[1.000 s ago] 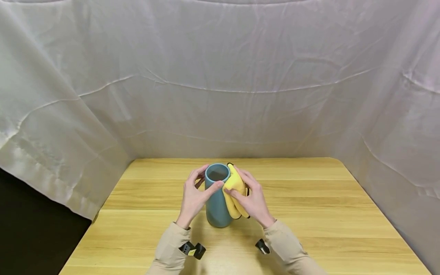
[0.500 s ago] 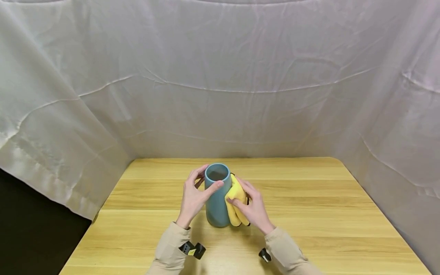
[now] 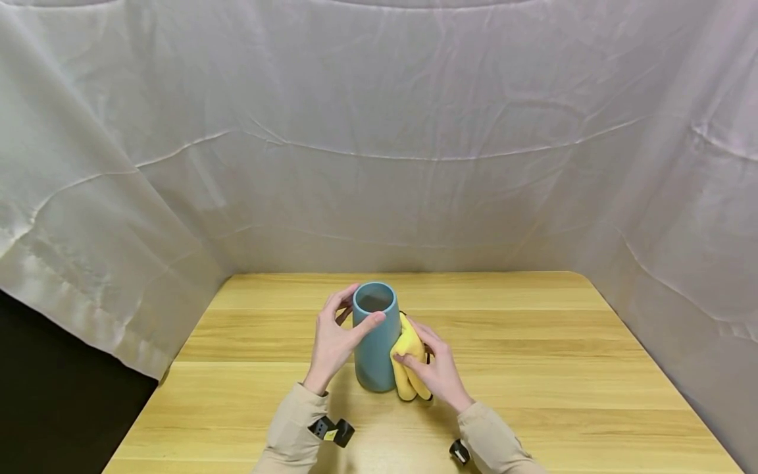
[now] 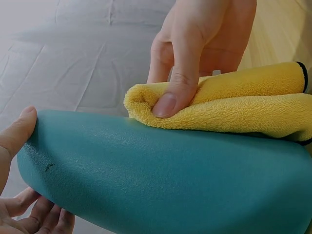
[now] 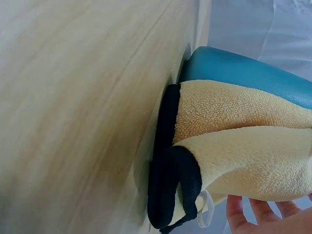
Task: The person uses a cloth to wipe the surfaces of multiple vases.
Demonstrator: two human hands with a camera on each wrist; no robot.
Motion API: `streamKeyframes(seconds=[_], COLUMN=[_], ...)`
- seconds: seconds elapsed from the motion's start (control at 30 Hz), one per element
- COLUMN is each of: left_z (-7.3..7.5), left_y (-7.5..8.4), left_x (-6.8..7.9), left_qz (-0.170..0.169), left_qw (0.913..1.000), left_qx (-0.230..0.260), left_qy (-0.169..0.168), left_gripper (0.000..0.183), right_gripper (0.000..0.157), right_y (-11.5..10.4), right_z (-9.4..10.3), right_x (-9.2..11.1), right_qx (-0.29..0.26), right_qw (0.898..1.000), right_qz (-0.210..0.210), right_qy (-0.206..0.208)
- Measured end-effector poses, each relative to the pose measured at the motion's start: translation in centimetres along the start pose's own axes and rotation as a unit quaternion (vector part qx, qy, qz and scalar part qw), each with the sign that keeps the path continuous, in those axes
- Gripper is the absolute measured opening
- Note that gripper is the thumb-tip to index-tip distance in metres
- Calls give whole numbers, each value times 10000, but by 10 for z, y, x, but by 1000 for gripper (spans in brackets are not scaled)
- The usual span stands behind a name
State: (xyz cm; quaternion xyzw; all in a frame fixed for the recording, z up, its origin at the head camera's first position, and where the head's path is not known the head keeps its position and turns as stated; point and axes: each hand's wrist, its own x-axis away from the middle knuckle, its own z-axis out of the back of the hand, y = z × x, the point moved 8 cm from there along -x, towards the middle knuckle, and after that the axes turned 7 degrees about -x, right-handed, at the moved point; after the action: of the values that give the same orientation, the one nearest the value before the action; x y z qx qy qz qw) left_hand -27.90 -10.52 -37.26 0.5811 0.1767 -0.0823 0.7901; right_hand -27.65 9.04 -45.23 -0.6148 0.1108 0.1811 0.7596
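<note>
A teal vase (image 3: 375, 355) with a round open top stands upright on the wooden table. Around its upper part my left hand (image 3: 339, 337) grips it, the thumb on the near side just below the rim and the fingers behind. My right hand (image 3: 439, 370) pinches a folded yellow towel (image 3: 408, 355) with dark edging against the vase's right side. In the left wrist view the right thumb presses into the fold of the towel (image 4: 234, 102), which touches the vase wall (image 4: 161, 170). The right wrist view has the towel's black-edged end (image 5: 178, 185) hanging close to the tabletop.
The light wooden table (image 3: 562, 368) extends to both sides of the vase. Grey fabric curtains (image 3: 414, 164) hang behind it and along the sides. A dark area (image 3: 59, 395) lies at the lower left. Small black cameras (image 3: 333, 431) are strapped at the wrists.
My right hand has slid the towel down the vase's right side, from near the rim toward the base. My left hand and the vase have stayed in place.
</note>
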Motion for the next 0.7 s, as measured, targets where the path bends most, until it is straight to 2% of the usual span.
streamKeyframes(seconds=[0.33,0.7], left_z=[0,0], left_y=[-1,0], left_x=[0,0], left_qz=[21,-29], left_qw=[10000,10000], left_qx=[-45,-60], left_qy=[-2,6], left_gripper=[62,62], right_gripper=[65,65], right_y=[-7,-60], right_z=[1,6], right_x=[-4,-27], right_qx=[-23,17], right_qw=[9999,9984], right_qz=[-77,512], right_qy=[60,224])
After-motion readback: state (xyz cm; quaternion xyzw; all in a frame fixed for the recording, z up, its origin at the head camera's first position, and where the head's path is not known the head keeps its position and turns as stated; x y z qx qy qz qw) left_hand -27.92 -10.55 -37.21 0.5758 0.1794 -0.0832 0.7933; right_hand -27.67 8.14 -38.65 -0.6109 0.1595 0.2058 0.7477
